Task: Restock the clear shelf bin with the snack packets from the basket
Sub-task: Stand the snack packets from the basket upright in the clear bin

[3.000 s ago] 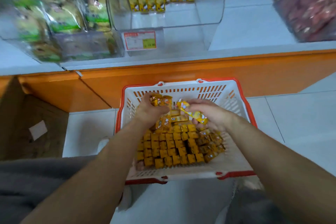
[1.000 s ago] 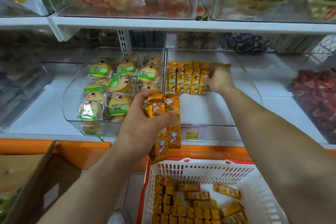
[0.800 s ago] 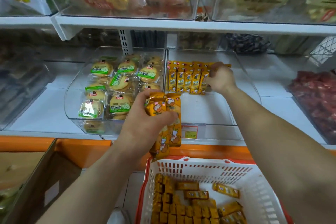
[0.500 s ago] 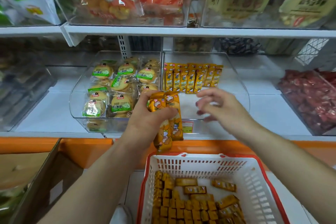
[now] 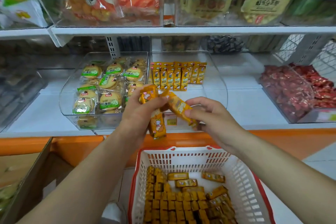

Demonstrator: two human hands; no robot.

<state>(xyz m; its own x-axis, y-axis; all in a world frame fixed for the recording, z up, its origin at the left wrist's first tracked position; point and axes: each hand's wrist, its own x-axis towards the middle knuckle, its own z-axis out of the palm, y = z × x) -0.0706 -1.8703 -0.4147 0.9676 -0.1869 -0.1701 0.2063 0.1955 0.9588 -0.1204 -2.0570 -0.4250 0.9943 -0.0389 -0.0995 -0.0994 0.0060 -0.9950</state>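
My left hand (image 5: 141,111) grips a bunch of yellow snack packets (image 5: 157,125) in front of the clear shelf bin (image 5: 216,78). My right hand (image 5: 209,116) pinches one yellow packet (image 5: 179,106) at the edge of that bunch. A row of the same packets (image 5: 177,76) stands upright at the back of the bin. Below, the white basket with a red rim (image 5: 241,178) holds several more yellow packets (image 5: 181,203).
A neighbouring clear bin (image 5: 72,96) on the left holds green-labelled round cakes. Red wrapped sweets (image 5: 298,89) fill a bin on the right. An upper shelf (image 5: 181,30) carries bagged snacks and price tags. An open cardboard box (image 5: 27,172) stands on the floor at left.
My right hand left the row in the bin, came back toward me and now pinches a packet from the bunch in my left hand. The view tilted slightly up.
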